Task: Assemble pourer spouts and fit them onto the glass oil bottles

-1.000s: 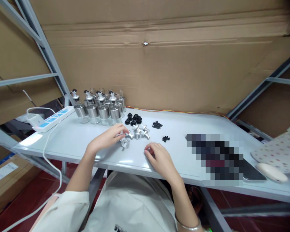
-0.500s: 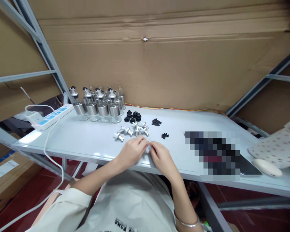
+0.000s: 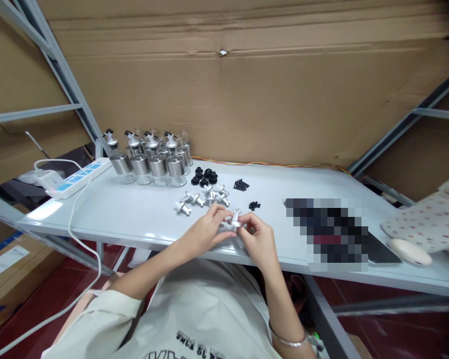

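Note:
A silver pourer spout (image 3: 236, 219) is held upright just above the table's front edge, pinched between the thumb and fingers of my right hand (image 3: 259, 240). My left hand (image 3: 208, 228) is close on its left side, thumb and fingers spread apart; whether its fingertips touch the spout I cannot tell. Beyond my hands lies a loose group of silver pourer spouts (image 3: 197, 199). Black stoppers (image 3: 204, 177) are gathered behind them. To their right are small black sticks (image 3: 241, 185) and a little pile of tiny black caps (image 3: 254, 205).
Glass bottles with steel sleeves (image 3: 157, 166) stand at the back left, several with pourers on top. A power strip (image 3: 78, 179) with a white cable is at the left edge. On the right are a blurred-out dark object (image 3: 381, 252), a white oval object (image 3: 410, 251) and a dotted bag (image 3: 426, 222).
My left fingers have spread apart, and the silver spout now shows upright in my right hand. Before, my hands were close together around a small whitish piece.

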`<state>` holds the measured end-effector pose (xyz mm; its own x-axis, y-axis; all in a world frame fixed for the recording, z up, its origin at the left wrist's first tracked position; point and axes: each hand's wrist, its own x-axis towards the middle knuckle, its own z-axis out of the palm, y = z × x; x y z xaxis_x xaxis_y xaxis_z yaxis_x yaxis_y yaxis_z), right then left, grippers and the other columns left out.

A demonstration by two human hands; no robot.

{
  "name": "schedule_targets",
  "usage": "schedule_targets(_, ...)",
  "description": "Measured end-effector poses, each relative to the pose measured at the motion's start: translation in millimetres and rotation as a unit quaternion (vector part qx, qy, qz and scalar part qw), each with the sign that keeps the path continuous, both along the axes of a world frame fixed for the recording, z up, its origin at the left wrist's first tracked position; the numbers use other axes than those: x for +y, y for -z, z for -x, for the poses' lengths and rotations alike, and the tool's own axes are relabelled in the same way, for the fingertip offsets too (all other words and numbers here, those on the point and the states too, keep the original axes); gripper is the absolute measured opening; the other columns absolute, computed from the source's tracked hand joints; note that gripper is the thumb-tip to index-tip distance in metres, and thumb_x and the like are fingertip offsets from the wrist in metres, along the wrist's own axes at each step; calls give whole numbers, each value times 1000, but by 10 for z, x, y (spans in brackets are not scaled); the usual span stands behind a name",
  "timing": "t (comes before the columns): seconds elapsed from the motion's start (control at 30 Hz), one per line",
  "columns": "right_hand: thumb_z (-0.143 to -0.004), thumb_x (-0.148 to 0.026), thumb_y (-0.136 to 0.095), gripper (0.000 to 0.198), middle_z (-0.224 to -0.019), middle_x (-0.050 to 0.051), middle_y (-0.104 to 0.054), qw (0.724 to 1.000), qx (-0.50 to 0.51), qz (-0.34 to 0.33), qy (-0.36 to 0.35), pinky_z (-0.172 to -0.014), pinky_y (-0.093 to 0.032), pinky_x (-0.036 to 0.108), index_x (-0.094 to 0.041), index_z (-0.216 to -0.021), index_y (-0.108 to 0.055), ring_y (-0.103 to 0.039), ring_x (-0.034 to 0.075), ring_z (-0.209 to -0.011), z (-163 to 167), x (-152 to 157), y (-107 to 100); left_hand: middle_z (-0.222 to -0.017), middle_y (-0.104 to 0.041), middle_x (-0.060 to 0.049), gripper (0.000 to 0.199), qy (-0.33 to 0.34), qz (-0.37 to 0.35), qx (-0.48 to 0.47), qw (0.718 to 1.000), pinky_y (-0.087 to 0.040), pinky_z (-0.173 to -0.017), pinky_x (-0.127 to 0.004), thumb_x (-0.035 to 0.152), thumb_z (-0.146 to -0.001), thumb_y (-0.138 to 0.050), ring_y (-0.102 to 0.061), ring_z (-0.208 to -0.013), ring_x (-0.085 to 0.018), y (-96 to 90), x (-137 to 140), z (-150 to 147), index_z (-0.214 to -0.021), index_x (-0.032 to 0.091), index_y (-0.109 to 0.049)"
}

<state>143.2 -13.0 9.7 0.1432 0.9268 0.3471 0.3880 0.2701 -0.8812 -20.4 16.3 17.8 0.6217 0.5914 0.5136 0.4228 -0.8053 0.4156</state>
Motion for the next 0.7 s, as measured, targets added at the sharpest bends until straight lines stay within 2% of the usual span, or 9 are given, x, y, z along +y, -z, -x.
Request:
schedule_targets(0.13, -69, -24, -50, 10, -60, -2, -61, 1000, -6, 16, -20, -56, -39, 23, -19, -67, -59, -49, 12, -54, 5, -6, -18, -113, -52, -10, 30, 26, 38, 52, 998, -55, -80, -33, 31, -93, -48, -63, -90, -18, 19, 11, 18, -121, 21, -44)
schedule_targets(0.37, -68, -21, -48, 11, -57, -3, -56, 999, -50, 7, -11, -56, -40, 23, -19, -65, -59, -48, 12, -53, 25, -10, -21, -110, -60, -10, 29, 42, 30, 61, 997, -54, -83, -34, 26, -94, -46, -63, -96, -19, 16, 11, 24, -121, 19, -49)
schedule_targets(0.43, -69, -20, -49, 13, -60, -2, -58, 998, -55, 13, -27, -57, -42, 24, -19, -70, -61, -50, 13, -54, -6, -14, -24, -110, -62, -10, 26, 42, 23, 60, 997, -53, -85, -34, 22, -94, -46, -63, -99, -20, 10, 9, 25, -119, 18, -51)
schedule_targets(0.53, -74, -26, -54, 20, -71, 2, -64, 994, -103, 14, -40, -62, -45, 28, -18, -87, -67, -55, 16, -61, -156, 0, -6, -109, -65, -9, 23, 40, -1, 71, 997, -51, -86, -35, 20, -93, -48, -63, -102, -20, 15, 15, 25, -115, 17, -53)
schedule_targets(0.6, -78, -31, -56, 27, -78, 6, -64, 984, -180, -7, 12, -72, -46, 33, -16, -98, -68, -56, 20, -71, -305, 31, 30, -107, -67, -8, 21, 41, -17, 87, 995, -50, -86, -36, 20, -92, -48, -63, -102, -21, 23, 24, 24, -113, 17, -54)
schedule_targets(0.7, -83, -32, -52, 36, -79, 8, -60, 950, -291, -29, 112, -79, -43, 39, -15, -112, -65, -53, 25, -78, -495, 99, 105, -106, -68, -9, 21, 40, -31, 104, 993, -50, -84, -36, 23, -93, -48, -63, -102, -21, 28, 34, 21, -112, 17, -55)
